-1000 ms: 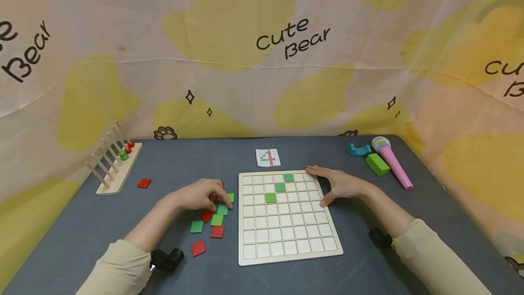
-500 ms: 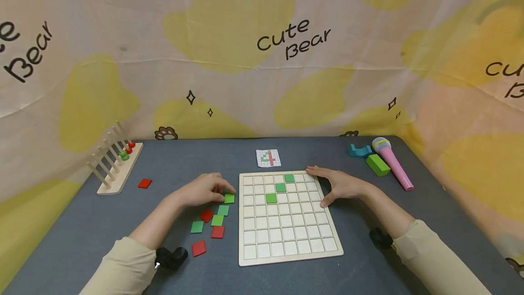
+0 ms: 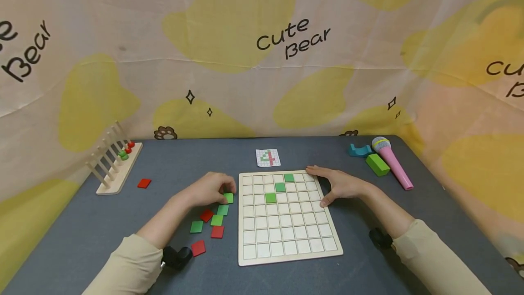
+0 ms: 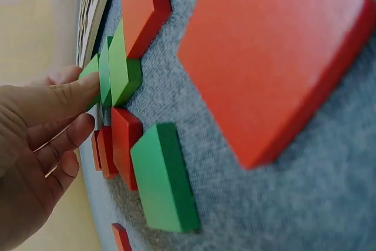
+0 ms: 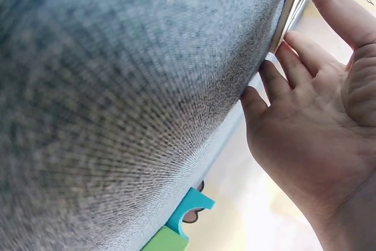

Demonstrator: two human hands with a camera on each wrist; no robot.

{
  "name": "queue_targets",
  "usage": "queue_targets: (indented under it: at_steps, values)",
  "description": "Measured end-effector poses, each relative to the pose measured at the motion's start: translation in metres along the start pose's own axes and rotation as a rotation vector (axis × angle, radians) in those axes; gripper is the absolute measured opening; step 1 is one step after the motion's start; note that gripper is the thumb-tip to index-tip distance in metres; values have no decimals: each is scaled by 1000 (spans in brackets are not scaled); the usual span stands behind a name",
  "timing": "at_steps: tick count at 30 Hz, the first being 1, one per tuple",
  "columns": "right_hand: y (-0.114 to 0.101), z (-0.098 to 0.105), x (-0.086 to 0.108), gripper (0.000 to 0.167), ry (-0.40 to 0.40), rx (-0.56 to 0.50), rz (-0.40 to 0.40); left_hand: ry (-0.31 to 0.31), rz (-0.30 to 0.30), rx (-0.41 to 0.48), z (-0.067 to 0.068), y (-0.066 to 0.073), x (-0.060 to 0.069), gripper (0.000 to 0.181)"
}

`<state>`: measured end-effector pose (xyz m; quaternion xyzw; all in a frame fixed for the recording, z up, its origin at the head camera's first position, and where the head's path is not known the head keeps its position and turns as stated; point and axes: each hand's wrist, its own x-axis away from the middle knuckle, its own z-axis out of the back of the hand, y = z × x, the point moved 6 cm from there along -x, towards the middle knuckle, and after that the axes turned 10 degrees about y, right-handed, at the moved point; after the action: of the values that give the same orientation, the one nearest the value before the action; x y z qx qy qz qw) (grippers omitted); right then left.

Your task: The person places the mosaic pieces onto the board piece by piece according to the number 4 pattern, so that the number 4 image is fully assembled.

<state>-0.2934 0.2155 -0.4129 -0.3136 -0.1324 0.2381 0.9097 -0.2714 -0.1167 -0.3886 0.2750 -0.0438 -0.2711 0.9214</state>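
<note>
My left hand (image 3: 209, 189) pinches a light green square tile (image 3: 229, 198) left of the board. In the left wrist view the thumb presses on that green tile (image 4: 90, 66), with the fingers partly hidden behind it. A pale gridded board (image 3: 291, 222) lies flat, with three green tiles (image 3: 280, 187) in its upper cells. My right hand (image 3: 343, 184) rests along the board's upper right edge, thumb and fingers spread apart and touching it. The right wrist view shows that hand (image 5: 317, 121) against the board's edge (image 5: 288, 13), its fingers fairly straight.
Several loose red and green tiles (image 3: 217, 231) lie below the left hand. A printed pattern card (image 3: 268, 158) is behind the board. A peg rack (image 3: 120, 167) with beads and a red tile (image 3: 144, 183) are left; a pink microphone (image 3: 395, 165), green block (image 3: 377, 165) and teal piece (image 3: 360, 150) right.
My left hand has moved slightly right and up, its fingers now closing on the light green tile. The right hand and the board have stayed in place.
</note>
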Motion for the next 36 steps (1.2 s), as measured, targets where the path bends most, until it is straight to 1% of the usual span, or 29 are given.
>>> queue_targets:
  at_steps: [3, 5, 7, 11, 14, 18, 21, 23, 27, 28, 32, 36]
  values:
    - [0, 0, 0, 111, 1, 7, 1, 0, 10, 26, -2, 0, -1, 21]
    - [0, 0, 0, 112, 2, 8, 1, 11, 12, 37, -1, 0, -2, 21]
    - [0, 0, -1, 111, 0, 6, 3, 37, 18, 42, 0, 1, -3, 20]
    - [0, 0, -1, 111, 0, 2, 5, 113, 38, 74, 5, 4, -5, 14]
    - [0, 0, -2, 112, -1, 3, 5, 168, 43, 102, 9, 8, -7, 12]
    - [1, 0, -2, 112, -2, 4, 5, 204, 52, 145, 8, 15, -9, 12]
    - [1, 0, -2, 112, -1, 6, 7, 205, 79, 193, 4, 20, -10, 13]
    - [1, 0, -2, 112, 0, 10, 4, 202, 86, 209, 2, 25, -11, 12]
    - [2, 0, -2, 111, -3, 12, 1, 191, 83, 236, -5, 33, -14, 12]
    - [2, 0, -2, 111, -2, 11, 0, 185, 75, 241, -7, 35, -14, 12]
    - [1, 0, -2, 112, -3, 4, 3, 144, 73, 275, -17, 40, -15, 12]
    - [1, 0, -1, 112, -2, 1, 2, 124, 59, 275, -24, 45, -15, 11]
